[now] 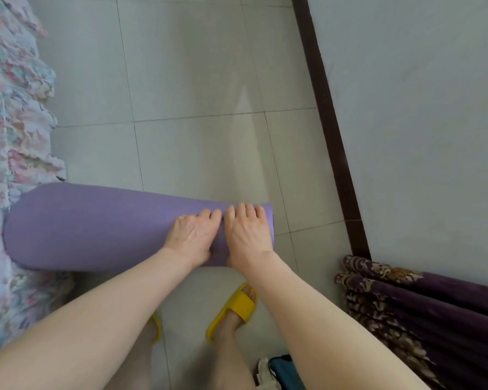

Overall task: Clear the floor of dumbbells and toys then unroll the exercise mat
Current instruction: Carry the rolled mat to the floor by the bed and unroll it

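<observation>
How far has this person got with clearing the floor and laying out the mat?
Clearing looks done: no dumbbells or toys show on the floor tiles ahead. In hand: the left hand and right hand grip the purple mat, which lies rolled up. Left: unrolling it.

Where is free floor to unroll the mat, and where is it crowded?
Bare tiles lie beyond the rolled mat, between the floral bedcover and the dark baseboard. Behind it is crowded: yellow slippers, curtain.
</observation>
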